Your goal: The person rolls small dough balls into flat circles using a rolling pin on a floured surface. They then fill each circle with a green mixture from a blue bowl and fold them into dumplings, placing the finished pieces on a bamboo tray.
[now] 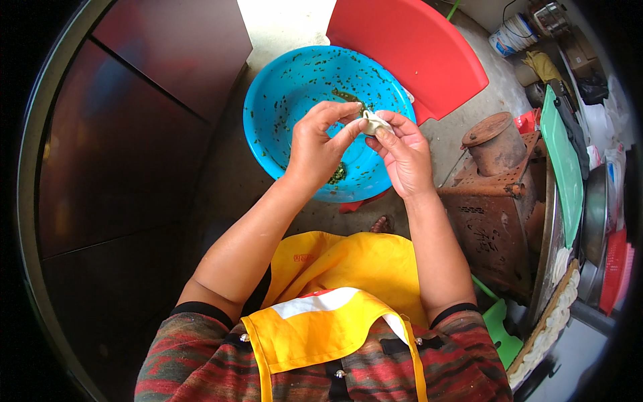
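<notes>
Over the basin, I hold a small white dough dumpling between both hands. Its wrapper is folded, and a raised edge faces my left fingers. My left hand has the thumb and fingertips at that edge. The thumb and fingers of my right hand grip the dumpling's other side. Below is a large blue plastic basin, its inner wall flecked with chopped greens. A small heap of chopped green filling lies at the near side, partly behind my left wrist. Something long and greenish rests farther in, partly hidden.
A red plastic chair stands behind the basin. At right is a rusty metal stove with a lidded cylinder. Beyond it, a board carries a row of dumplings. A green dustpan is below. Dark cabinets line the left.
</notes>
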Motion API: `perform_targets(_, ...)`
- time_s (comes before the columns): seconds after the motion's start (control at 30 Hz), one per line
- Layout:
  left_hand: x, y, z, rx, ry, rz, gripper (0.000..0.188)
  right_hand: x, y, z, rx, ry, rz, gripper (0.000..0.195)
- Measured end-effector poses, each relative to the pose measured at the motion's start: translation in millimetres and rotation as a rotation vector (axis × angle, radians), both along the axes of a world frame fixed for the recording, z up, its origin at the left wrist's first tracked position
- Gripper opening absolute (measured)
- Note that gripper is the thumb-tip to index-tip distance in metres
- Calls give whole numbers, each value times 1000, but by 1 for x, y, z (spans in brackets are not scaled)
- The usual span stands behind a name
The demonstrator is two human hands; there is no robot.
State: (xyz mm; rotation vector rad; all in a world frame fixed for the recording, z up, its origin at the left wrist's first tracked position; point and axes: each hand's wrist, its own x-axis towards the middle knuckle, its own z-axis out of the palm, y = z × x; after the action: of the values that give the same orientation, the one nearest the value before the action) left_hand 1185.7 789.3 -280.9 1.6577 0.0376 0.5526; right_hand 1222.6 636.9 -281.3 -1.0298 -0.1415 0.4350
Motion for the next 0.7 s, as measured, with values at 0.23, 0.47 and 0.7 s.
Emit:
perform_targets(0.23, -1, 10, 2, 225, 39, -45, 12, -1, 3, -2, -30, 8, 44, 21)
perform_targets(0.47, 0, 6, 3, 80, -1, -52, 10, -1, 2, 0, -26, 1, 24, 22)
perform_targets(0.7, -2, 8, 3, 187, -3, -80, 11, -1, 1, -1, -78, -36, 33, 21)
